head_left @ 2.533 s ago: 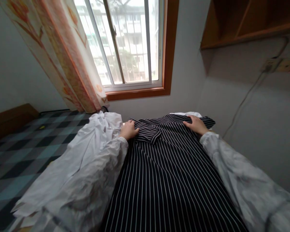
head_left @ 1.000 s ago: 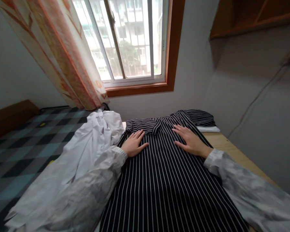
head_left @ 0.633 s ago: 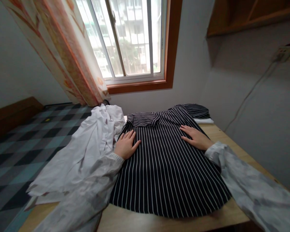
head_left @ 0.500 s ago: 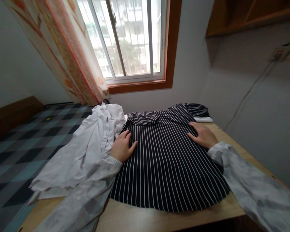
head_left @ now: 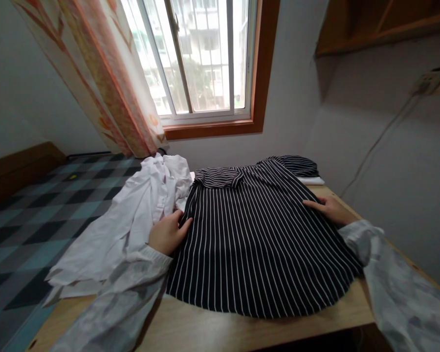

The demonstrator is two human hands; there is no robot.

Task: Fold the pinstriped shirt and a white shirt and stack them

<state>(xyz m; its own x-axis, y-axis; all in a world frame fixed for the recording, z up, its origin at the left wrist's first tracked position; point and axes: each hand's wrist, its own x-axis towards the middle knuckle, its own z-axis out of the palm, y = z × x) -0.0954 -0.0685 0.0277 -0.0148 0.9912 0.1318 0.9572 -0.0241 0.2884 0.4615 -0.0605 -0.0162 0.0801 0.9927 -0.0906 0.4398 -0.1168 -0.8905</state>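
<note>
A black shirt with white stripes (head_left: pixel 256 244) lies spread on the table, its curved hem towards me and a sleeve folded in at the upper left. My left hand (head_left: pixel 167 232) is at the shirt's left edge, thumb over the cloth and the other fingers partly hidden behind the edge. On the opposite side, my right hand (head_left: pixel 333 209) grips the right edge, its thumb side on top and the remaining fingers mostly out of sight. Both hands appear closed on the fabric.
A crumpled white garment (head_left: pixel 132 230) lies left of the shirt, across the wooden table (head_left: pixel 212 335) and towards a checked bed (head_left: pixel 18 220). Behind are a window (head_left: pixel 205 63) and a curtain (head_left: pixel 110 78). A cable (head_left: pixel 377 142) runs down the right wall.
My hands have moved outward from the top of the striped shirt to its side edges, and now take hold there. The lower right of the shirt is spread slightly wider.
</note>
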